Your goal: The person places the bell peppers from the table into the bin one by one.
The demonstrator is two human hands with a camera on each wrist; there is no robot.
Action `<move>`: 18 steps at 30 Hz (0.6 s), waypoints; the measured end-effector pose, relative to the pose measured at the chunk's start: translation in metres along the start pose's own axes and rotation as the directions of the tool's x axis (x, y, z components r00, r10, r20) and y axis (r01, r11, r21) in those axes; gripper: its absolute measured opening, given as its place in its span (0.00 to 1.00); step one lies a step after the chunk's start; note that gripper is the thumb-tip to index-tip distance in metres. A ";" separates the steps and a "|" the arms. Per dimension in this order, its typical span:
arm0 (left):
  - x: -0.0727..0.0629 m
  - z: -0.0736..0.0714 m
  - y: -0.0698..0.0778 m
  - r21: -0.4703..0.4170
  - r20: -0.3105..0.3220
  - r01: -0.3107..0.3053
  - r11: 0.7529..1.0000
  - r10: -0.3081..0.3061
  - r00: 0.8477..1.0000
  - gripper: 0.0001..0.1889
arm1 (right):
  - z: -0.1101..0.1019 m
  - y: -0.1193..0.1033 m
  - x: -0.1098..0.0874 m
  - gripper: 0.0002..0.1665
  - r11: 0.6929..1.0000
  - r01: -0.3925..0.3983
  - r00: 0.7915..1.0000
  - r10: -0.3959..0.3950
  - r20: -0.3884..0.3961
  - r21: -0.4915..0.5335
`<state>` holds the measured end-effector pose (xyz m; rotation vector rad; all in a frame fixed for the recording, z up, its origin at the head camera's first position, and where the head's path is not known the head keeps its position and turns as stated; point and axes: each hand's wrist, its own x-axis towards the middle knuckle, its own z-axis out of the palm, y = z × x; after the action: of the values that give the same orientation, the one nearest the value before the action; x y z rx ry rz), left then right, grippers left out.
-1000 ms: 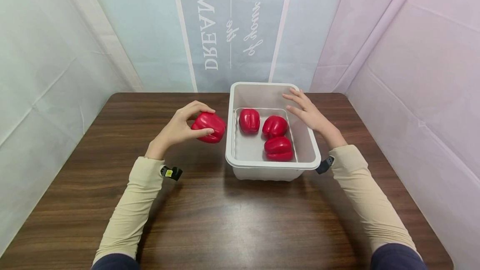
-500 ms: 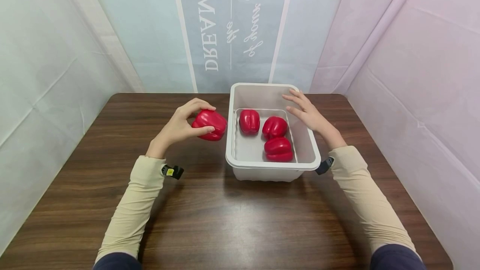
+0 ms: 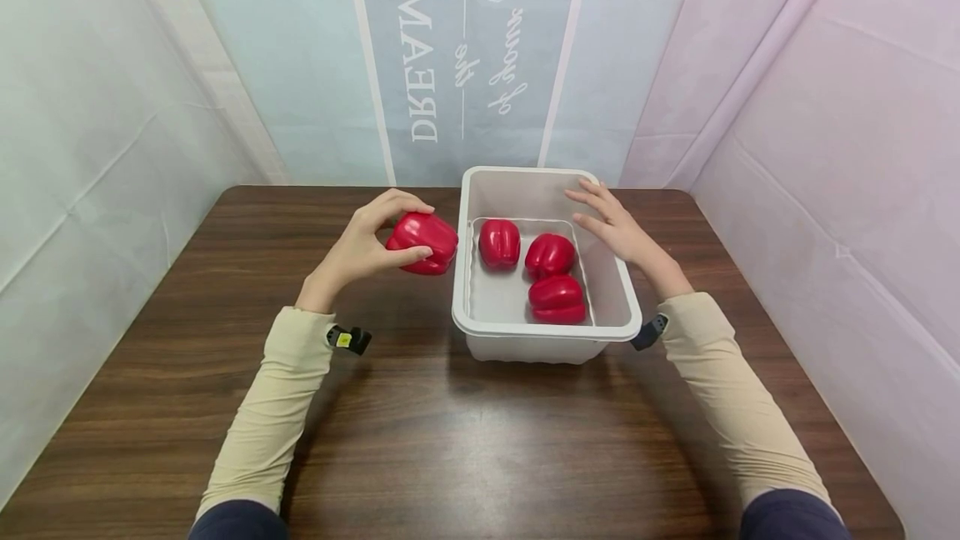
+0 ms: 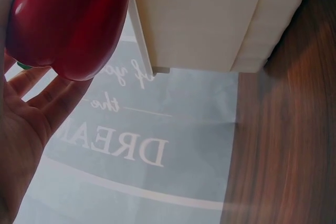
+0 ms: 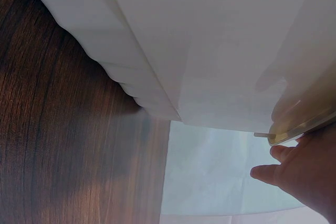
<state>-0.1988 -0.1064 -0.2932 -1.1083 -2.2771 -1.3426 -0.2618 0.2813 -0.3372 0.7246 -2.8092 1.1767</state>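
Observation:
My left hand (image 3: pixel 352 252) grips a red bell pepper (image 3: pixel 424 240) between thumb and fingers, up at the left rim of a white plastic bin (image 3: pixel 543 330). In the left wrist view a bit of green stem shows under this pepper (image 4: pixel 68 24), near the fingers. Inside the bin, three more red peppers lie on the floor: one at the back left (image 3: pixel 499 243), one to the right of it (image 3: pixel 550 255), and one nearer the front (image 3: pixel 557 299). Over the bin's right rim lies my right hand (image 3: pixel 618 227), fingers spread and holding no pepper.
The bin stands on a dark brown wood-grain table (image 3: pixel 480 440), near its far edge. Behind hangs a pale blue cloth (image 3: pixel 480 48) with mirrored lettering. White sheeting (image 3: pixel 840 148) closes off both sides.
My left hand has carried its pepper slightly right and away from me, so it now overlaps the bin's left rim in the head view. My right hand and the bin have stayed put.

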 end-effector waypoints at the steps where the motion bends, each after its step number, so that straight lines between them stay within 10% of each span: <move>1: 0.000 0.000 0.000 -0.001 -0.003 -0.005 1.000 0.005 1.000 0.25 | 0.000 0.000 0.000 0.29 1.000 -0.002 1.000 0.002 -0.001 0.001; 18: 0.007 0.002 0.004 -0.016 -0.036 -0.038 0.999 0.037 0.999 0.25 | 0.000 0.002 0.000 0.29 1.000 0.007 1.000 -0.007 -0.005 0.007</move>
<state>-0.2004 -0.1004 -0.2879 -1.1174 -2.2127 -1.3585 -0.2622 0.2825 -0.3385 0.7302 -2.7978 1.1865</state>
